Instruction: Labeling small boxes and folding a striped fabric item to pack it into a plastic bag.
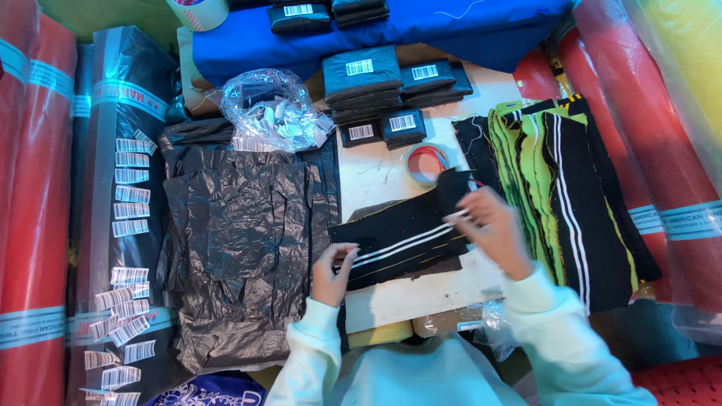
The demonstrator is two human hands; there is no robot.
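Left hand: your left hand [332, 272] pinches the near-left end of the black striped fabric piece [402, 237]; fingers closed on its edge
Right hand: your right hand [490, 229] grips the far-right end of the same piece; fingers clenched on the cloth near the white stripes
Fabric position: it lies stretched between both hands on the white surface [410, 295], just beside the heap of black plastic bags [241, 248] on your left
Grip advice: keep both ends taut and level so the stripes run straight; hold by the edges, not the middle
Nearby: the stack of black and green fabric pieces [560, 192] sits to your right; the tape roll [426, 162] lies just beyond the piece; barcode labels [129, 199] line a roll well to the left
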